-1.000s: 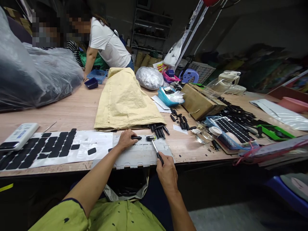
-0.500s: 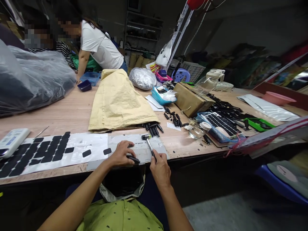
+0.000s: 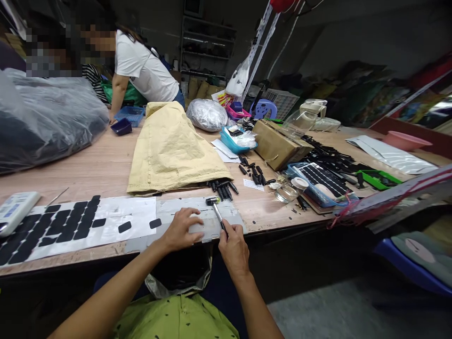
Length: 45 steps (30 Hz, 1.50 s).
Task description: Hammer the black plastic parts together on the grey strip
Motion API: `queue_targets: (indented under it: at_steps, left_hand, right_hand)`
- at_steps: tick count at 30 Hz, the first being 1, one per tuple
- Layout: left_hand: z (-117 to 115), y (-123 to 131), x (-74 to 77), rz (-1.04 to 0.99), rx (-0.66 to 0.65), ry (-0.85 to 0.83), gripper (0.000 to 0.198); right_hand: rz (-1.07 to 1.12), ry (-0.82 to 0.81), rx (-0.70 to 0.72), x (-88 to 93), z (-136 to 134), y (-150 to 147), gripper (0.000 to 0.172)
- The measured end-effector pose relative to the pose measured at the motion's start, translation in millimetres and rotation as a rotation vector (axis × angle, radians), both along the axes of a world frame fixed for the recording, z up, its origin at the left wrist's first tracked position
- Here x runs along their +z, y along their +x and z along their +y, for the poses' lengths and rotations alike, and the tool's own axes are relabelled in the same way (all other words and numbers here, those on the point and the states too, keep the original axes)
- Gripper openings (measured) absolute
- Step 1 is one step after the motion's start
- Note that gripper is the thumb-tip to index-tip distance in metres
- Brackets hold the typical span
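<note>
My right hand point(image 3: 233, 248) grips a small hammer point(image 3: 218, 215) by its dark handle, and the black and yellow-green head rests at or just above a grey board point(image 3: 233, 217). Over the same board, my left hand point(image 3: 184, 228) has its fingers spread, with nothing visible in them. Slim black cylindrical parts point(image 3: 223, 191) lie in a heap beyond the hammer, at the mouth of a tan sack point(image 3: 176, 150). Left of my left hand is a white sheet point(image 3: 111, 212) bearing black rounded stickers point(image 3: 125, 227). An open bag point(image 3: 154, 285) hangs below the table edge at my lap.
A white device point(image 3: 19, 207) stands at the left edge, before a large plastic-wrapped bundle point(image 3: 52, 117). Right of the sack are a cardboard box point(image 3: 277, 143), a glass jar point(image 3: 286, 193) and a blue tray point(image 3: 318, 195). A person in a white shirt point(image 3: 141, 66) leans over the table's far side.
The black cylindrical part under my left hand is out of sight now, and that hand's fingers have spread. The hammer stays in my right hand, nearly unmoved. The view has shifted slightly.
</note>
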State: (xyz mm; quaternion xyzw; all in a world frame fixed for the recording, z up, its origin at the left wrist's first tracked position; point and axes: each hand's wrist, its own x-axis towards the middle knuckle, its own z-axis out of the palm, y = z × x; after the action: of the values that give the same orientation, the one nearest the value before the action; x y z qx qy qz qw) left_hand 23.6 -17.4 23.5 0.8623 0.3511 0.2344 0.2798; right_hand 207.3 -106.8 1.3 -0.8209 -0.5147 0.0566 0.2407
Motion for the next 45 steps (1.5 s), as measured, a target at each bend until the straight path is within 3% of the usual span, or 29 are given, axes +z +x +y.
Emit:
queue_targets:
  at_steps: [3,8,12,17,21,25,28,31,35,39,45]
  left_hand:
    - [40.9,36.6,11.7,-0.086,0.124,0.005,0.021]
    - [97.4,108.7,22.1,0.064,0.219,0.028,0.027]
    - [118.0,149.8,18.0,0.247,0.250,0.077,0.023]
    - [127.4,167.8,8.7,0.320,0.284,0.120,0.016]
    - [129.0,149.9,14.5,0.220,0.274,0.097,0.015]
    - [119.5,95.7,21.3,0.081,0.263,0.013,0.016]
    - [101.2,48.7,13.6,0.055,0.234,-0.011,0.014]
    - [81.4,18.8,-3.4,0.123,0.240,-0.032,0.013]
    - [69.8,10.7,-21.2,0.125,0.258,0.000,0.015]
    - [71.8,12.8,-23.5,0.108,0.245,-0.009,0.016]
    - [73.4,10.7,-24.3,0.066,0.252,-0.009,0.016]
  right_hand:
    - [-0.004,0.001,0.007,-1.3,-0.1,0.6,0.037]
    - [-0.011,-0.018,0.014,-2.7,-0.9,1.7,0.038]
    - [-0.006,-0.007,0.032,-3.4,-1.5,2.5,0.039]
    - [0.025,-0.014,0.032,-2.7,-1.5,3.4,0.040]
    - [0.046,-0.017,0.030,-0.8,-1.6,3.3,0.040]
    - [0.081,0.025,0.035,-3.2,-0.7,4.0,0.040]
    - [0.139,0.110,0.045,-8.7,1.7,9.5,0.038]
    - [0.236,0.183,0.063,-13.5,4.9,19.5,0.038]
    - [0.474,0.185,0.070,-13.6,4.6,26.1,0.041]
    - [0.750,0.148,0.083,-8.8,-1.4,13.8,0.055]
    - [0.596,0.218,0.256,0.6,-5.2,-6.0,0.046]
